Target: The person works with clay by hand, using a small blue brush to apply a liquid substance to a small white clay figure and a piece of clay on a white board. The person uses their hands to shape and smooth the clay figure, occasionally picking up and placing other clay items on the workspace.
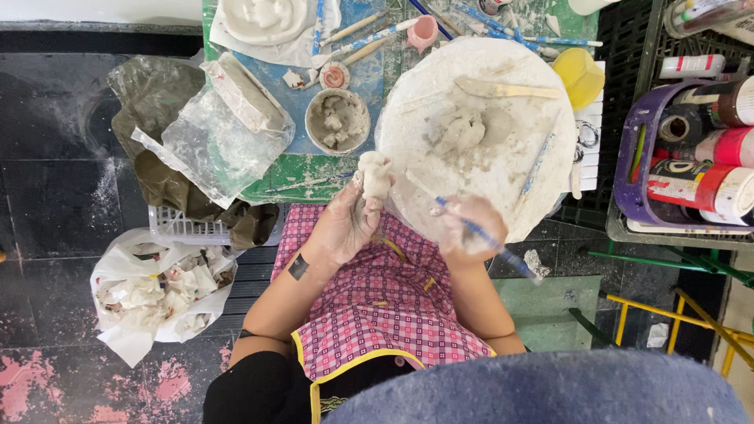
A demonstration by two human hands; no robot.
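Note:
My left hand [347, 221] grips a small pale clay figure [375, 174], held upright over my lap just before the table edge. My right hand [469, 228], smeared with clay, holds a thin blue-handled sculpting tool [481, 233] whose tip points left toward the figure. Both hands hover above my pink checked apron [377, 306]. Just beyond them lies a round white work board [503, 169] with lumps of grey clay [465, 129] and a wooden knife [503, 89] on it.
A small bowl of clay scraps [338, 119] stands on the green table, with a wrapped clay block [245, 96] and several brushes [369, 39] nearby. A purple basket of paint tubes [638, 149] sits right. A white bag of waste [157, 292] lies on the floor left.

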